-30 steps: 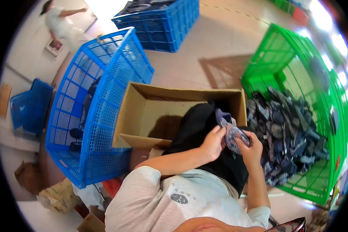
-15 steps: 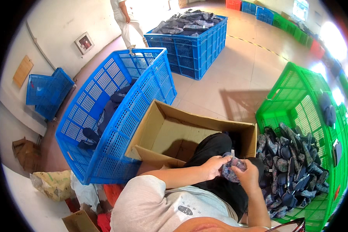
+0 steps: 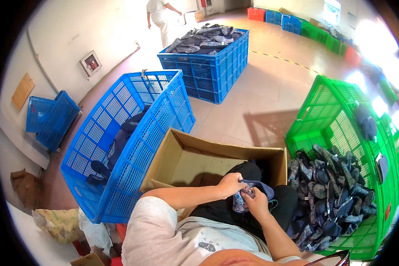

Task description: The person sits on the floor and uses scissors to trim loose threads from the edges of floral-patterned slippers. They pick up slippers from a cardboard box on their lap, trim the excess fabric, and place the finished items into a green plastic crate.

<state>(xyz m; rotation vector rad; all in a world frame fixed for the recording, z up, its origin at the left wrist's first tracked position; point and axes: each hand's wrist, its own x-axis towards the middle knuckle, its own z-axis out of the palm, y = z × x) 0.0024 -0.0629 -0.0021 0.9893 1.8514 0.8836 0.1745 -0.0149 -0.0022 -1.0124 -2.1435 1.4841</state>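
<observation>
Over my lap, both hands hold a cap (image 3: 266,188) with a dark navy brim and blue-grey flowered cloth. My left hand (image 3: 229,185) pinches its upper left edge, fingers closed. My right hand (image 3: 257,204) grips the cloth from the right, thumb pressed onto it. Part of the cap is hidden behind my fingers. Just beyond my knees lies an open cardboard box (image 3: 217,144). On my right stands a green mesh crate (image 3: 317,104), holding a heap of similar flowered caps (image 3: 323,195), some with white tags.
A tall blue mesh crate (image 3: 164,111) with dark caps (image 3: 119,142) stands at the left. Farther off, another blue crate (image 3: 201,73) is piled full. A person (image 3: 158,17) is near the far wall. Bags (image 3: 60,224) lie at lower left.
The cap has been turned and opened out, so its navy brim now shows at the right. My hands have shifted slightly left. The far person has moved, and the view has tilted slightly.
</observation>
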